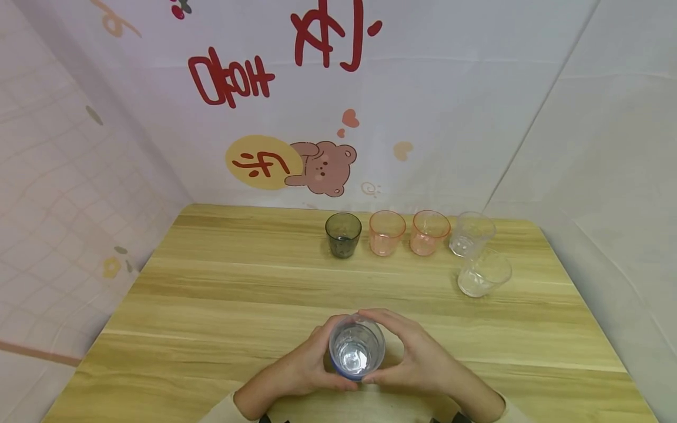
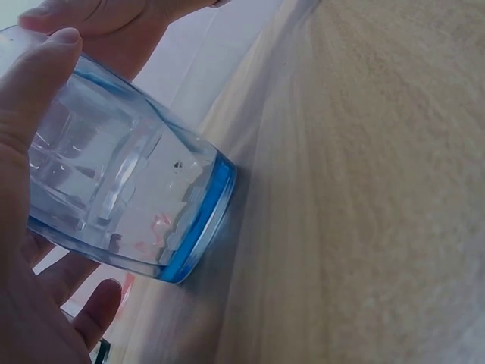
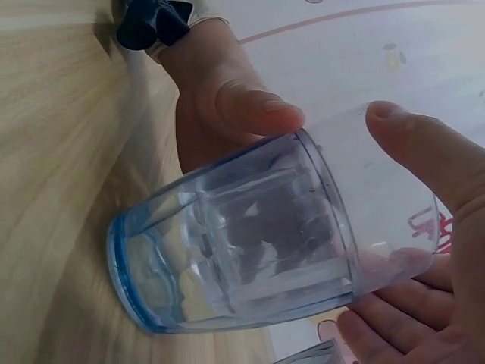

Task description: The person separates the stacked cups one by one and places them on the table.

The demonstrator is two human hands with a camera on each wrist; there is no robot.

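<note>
Two cups are nested over the near middle of the table. The outer blue-tinted cup [image 3: 159,265] has a bright blue base, close over the wood. Inside it sits a clear cup [image 3: 398,201], its upper wall standing out above the blue cup's rim. My left hand [image 1: 312,363] grips the blue cup from the left, thumb on the near side and fingers round the far side. My right hand [image 1: 420,355] holds the clear cup near its rim from the right, with thumb and fingers spread around it.
Along the back of the wooden table [image 1: 227,276] stand a dark grey cup [image 1: 343,236], two pinkish-orange cups [image 1: 386,236] and a clear cup [image 1: 468,238]. Another clear cup [image 1: 482,276] is in front of that one. White printed cloth [image 1: 449,106] hangs behind and at both sides.
</note>
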